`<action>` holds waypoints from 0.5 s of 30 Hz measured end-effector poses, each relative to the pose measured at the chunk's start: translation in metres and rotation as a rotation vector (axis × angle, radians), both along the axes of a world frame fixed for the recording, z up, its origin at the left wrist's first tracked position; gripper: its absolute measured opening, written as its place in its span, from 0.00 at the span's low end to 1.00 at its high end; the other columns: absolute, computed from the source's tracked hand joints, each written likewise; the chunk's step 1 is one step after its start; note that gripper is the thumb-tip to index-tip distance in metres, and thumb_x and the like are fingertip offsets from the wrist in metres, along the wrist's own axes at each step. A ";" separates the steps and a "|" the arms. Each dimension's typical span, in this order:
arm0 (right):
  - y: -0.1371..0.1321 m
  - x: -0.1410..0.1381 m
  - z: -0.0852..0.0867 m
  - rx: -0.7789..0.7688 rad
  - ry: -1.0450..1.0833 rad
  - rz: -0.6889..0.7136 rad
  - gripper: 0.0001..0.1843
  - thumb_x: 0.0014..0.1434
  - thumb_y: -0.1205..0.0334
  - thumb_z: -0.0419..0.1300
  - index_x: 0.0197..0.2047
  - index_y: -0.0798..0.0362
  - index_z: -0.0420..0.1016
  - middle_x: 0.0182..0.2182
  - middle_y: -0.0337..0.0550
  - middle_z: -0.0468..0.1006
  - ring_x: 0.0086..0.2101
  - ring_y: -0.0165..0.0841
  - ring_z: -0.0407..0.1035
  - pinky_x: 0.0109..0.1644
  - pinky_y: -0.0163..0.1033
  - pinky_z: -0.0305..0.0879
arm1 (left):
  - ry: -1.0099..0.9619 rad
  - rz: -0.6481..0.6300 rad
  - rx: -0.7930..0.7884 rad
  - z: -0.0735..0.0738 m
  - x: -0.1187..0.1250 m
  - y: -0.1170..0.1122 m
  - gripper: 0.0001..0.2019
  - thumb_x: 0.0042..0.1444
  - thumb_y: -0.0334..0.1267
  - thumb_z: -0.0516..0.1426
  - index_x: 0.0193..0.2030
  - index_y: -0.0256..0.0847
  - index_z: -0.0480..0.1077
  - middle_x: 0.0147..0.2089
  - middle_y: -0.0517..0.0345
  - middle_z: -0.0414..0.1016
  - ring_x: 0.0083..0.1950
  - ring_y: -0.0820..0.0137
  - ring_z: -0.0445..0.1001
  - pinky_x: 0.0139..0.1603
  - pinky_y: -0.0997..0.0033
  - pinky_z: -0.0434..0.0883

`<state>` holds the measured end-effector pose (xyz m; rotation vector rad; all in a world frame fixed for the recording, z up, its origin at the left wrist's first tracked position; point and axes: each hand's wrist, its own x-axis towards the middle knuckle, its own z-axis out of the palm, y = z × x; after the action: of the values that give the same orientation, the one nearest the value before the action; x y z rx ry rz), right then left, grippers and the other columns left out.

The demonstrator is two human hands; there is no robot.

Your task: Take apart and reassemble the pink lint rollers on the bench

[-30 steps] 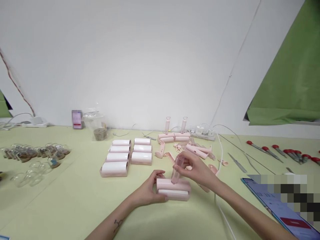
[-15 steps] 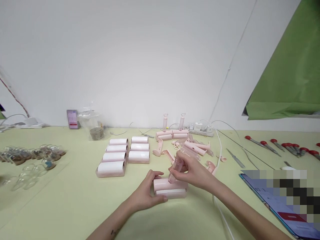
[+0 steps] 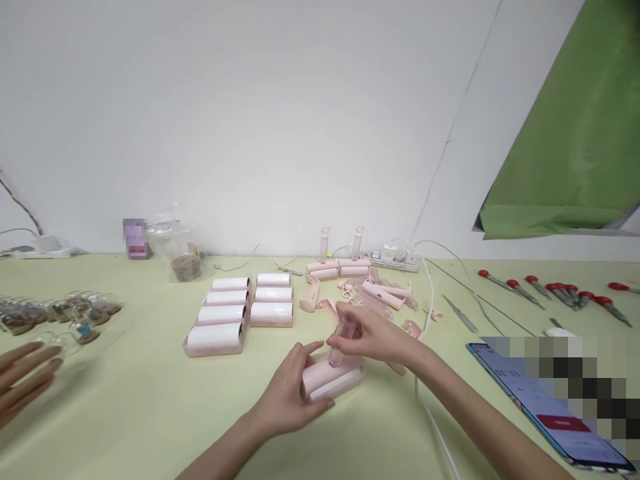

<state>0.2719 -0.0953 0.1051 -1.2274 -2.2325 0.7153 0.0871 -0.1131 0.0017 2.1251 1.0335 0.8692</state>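
My left hand (image 3: pixel 293 390) is closed around the left end of a pink-and-white cylindrical case (image 3: pixel 333 379), thumb along its near side and fingers behind. In my right hand (image 3: pixel 367 333) is a clear pink tube (image 3: pixel 342 343), pinched between thumb and fingers. The tube slants just above the case's top; whether its lower end touches the case I cannot tell. Beyond my right hand lies a pile of loose pink plastic parts (image 3: pixel 385 293). Two finished-looking pink cases (image 3: pixel 323 270) sit at the back, with two upright pink tubes (image 3: pixel 325 245) by them.
Two columns of white-topped pink cases (image 3: pixel 215 339) stand left of centre. Another person's hand (image 3: pixel 25 380) reaches in near small glass domes (image 3: pixel 83 330). At right are a phone (image 3: pixel 545 407), a white cable (image 3: pixel 425 393), a blade (image 3: pixel 460 313) and red-capped tools (image 3: pixel 565 293).
The case in my left hand has turned, its right end swinging up and away. My right hand still holds the tube above it. Another person's hand has come in at the left.
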 end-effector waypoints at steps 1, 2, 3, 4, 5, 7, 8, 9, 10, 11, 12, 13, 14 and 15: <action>0.000 -0.001 0.000 0.000 -0.008 0.011 0.16 0.48 0.63 0.55 0.23 0.50 0.46 0.19 0.32 0.63 0.23 0.28 0.60 0.22 0.30 0.51 | 0.004 0.009 0.008 -0.001 0.001 0.000 0.33 0.44 0.37 0.58 0.57 0.47 0.50 0.45 0.55 0.63 0.43 0.64 0.66 0.43 0.62 0.66; -0.001 -0.003 -0.001 0.006 -0.012 0.022 0.15 0.48 0.63 0.55 0.23 0.50 0.47 0.19 0.32 0.64 0.23 0.28 0.60 0.23 0.30 0.52 | 0.013 0.032 0.024 -0.002 0.002 -0.001 0.33 0.44 0.38 0.58 0.57 0.46 0.50 0.44 0.55 0.64 0.42 0.64 0.66 0.43 0.62 0.66; -0.001 -0.004 -0.002 0.015 -0.009 0.030 0.14 0.48 0.64 0.55 0.23 0.50 0.48 0.20 0.31 0.64 0.23 0.28 0.60 0.23 0.30 0.52 | 0.029 0.066 0.048 -0.004 0.004 -0.003 0.33 0.44 0.39 0.58 0.57 0.45 0.50 0.44 0.54 0.64 0.41 0.63 0.66 0.42 0.61 0.66; -0.002 -0.006 -0.004 0.024 0.000 0.032 0.13 0.48 0.64 0.54 0.23 0.50 0.49 0.20 0.31 0.64 0.23 0.27 0.60 0.24 0.30 0.52 | 0.053 0.108 0.077 -0.007 0.006 -0.004 0.33 0.43 0.40 0.58 0.57 0.44 0.51 0.43 0.53 0.65 0.41 0.62 0.66 0.42 0.61 0.66; -0.003 -0.007 -0.006 0.034 0.013 0.022 0.13 0.47 0.65 0.54 0.23 0.50 0.49 0.20 0.31 0.63 0.23 0.27 0.59 0.23 0.30 0.52 | 0.083 0.151 0.105 -0.009 0.008 -0.006 0.35 0.43 0.42 0.59 0.58 0.43 0.50 0.43 0.52 0.65 0.41 0.61 0.66 0.41 0.60 0.65; -0.004 -0.008 -0.012 0.047 0.046 -0.035 0.13 0.47 0.64 0.54 0.23 0.50 0.48 0.18 0.30 0.60 0.21 0.26 0.57 0.22 0.30 0.51 | 0.156 0.223 0.154 -0.013 0.014 -0.010 0.41 0.40 0.46 0.60 0.60 0.40 0.48 0.44 0.48 0.66 0.41 0.58 0.67 0.41 0.57 0.65; -0.004 -0.008 -0.014 0.051 0.064 -0.076 0.14 0.47 0.64 0.54 0.23 0.50 0.47 0.18 0.29 0.58 0.20 0.26 0.56 0.22 0.30 0.50 | 0.194 0.245 0.173 -0.014 0.017 -0.012 0.44 0.38 0.47 0.61 0.61 0.39 0.46 0.44 0.47 0.66 0.41 0.56 0.67 0.41 0.57 0.65; -0.005 -0.007 -0.017 0.053 0.077 -0.115 0.15 0.48 0.63 0.54 0.22 0.50 0.46 0.17 0.29 0.57 0.20 0.26 0.54 0.21 0.30 0.49 | 0.230 0.260 0.189 -0.015 0.020 -0.013 0.46 0.37 0.48 0.61 0.61 0.37 0.45 0.44 0.45 0.67 0.40 0.55 0.67 0.40 0.56 0.64; -0.005 -0.007 -0.019 0.056 0.088 -0.157 0.16 0.48 0.62 0.54 0.22 0.50 0.45 0.16 0.29 0.56 0.19 0.25 0.53 0.21 0.30 0.48 | 0.266 0.272 0.205 -0.014 0.022 -0.015 0.48 0.35 0.48 0.61 0.62 0.35 0.44 0.43 0.44 0.67 0.39 0.54 0.67 0.40 0.56 0.64; -0.006 -0.007 -0.021 0.064 0.094 -0.201 0.17 0.47 0.62 0.54 0.22 0.50 0.44 0.15 0.29 0.55 0.19 0.25 0.53 0.20 0.30 0.48 | 0.305 0.282 0.222 -0.014 0.024 -0.016 0.49 0.34 0.49 0.61 0.62 0.33 0.44 0.42 0.44 0.68 0.38 0.54 0.67 0.39 0.56 0.64; -0.007 -0.008 -0.023 0.076 0.095 -0.247 0.17 0.47 0.62 0.54 0.21 0.50 0.44 0.15 0.29 0.54 0.18 0.25 0.52 0.20 0.30 0.47 | 0.346 0.292 0.240 -0.013 0.026 -0.017 0.50 0.34 0.49 0.61 0.62 0.32 0.45 0.41 0.43 0.69 0.37 0.54 0.68 0.38 0.56 0.64; -0.009 -0.009 -0.024 0.091 0.095 -0.298 0.17 0.47 0.61 0.54 0.21 0.50 0.44 0.15 0.29 0.54 0.18 0.25 0.52 0.20 0.30 0.47 | 0.387 0.301 0.257 -0.012 0.028 -0.018 0.50 0.34 0.50 0.61 0.62 0.31 0.45 0.41 0.43 0.69 0.36 0.53 0.68 0.37 0.56 0.65; -0.010 -0.011 -0.026 0.108 0.096 -0.345 0.17 0.47 0.61 0.54 0.21 0.50 0.45 0.15 0.29 0.54 0.18 0.26 0.53 0.20 0.31 0.47 | 0.426 0.312 0.272 -0.011 0.029 -0.020 0.49 0.35 0.49 0.61 0.62 0.31 0.45 0.40 0.43 0.69 0.35 0.54 0.69 0.36 0.57 0.65; -0.012 -0.012 -0.028 0.126 0.098 -0.384 0.16 0.47 0.61 0.54 0.21 0.49 0.45 0.14 0.29 0.54 0.18 0.26 0.53 0.20 0.31 0.48 | 0.460 0.325 0.287 -0.010 0.030 -0.021 0.48 0.36 0.49 0.60 0.62 0.32 0.45 0.40 0.43 0.69 0.34 0.55 0.69 0.35 0.59 0.65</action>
<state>0.2594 -0.1074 0.0775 -1.4647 -1.8560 0.4653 0.1172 -0.1345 -0.0088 2.5129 1.6040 0.7208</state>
